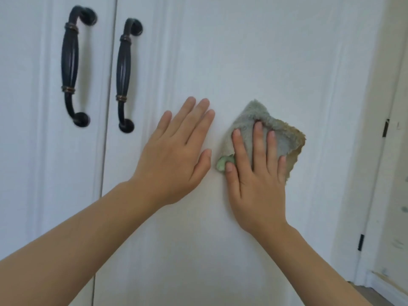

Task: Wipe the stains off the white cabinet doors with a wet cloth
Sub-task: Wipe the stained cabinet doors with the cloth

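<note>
Right fingers (257, 138) spread flat, pressing the cloth (280, 133) against the right door (242, 62); no grasp, palm pressure only. Cloth grey-green, tan at its 3 o'clock edge, sticking out past the fingertips at 12. Right hand (256, 184) sits mid-panel. Left hand (174, 155) lies open and flat on the same door, empty, at the cloth's 9 o'clock, just beside it. Two dark handles (123, 76) at 10 o'clock.

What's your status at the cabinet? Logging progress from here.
Right hand flat on grey cloth, pressing it to right door. Left hand open, braced on same door. Handles clear, nothing in the way.
</note>
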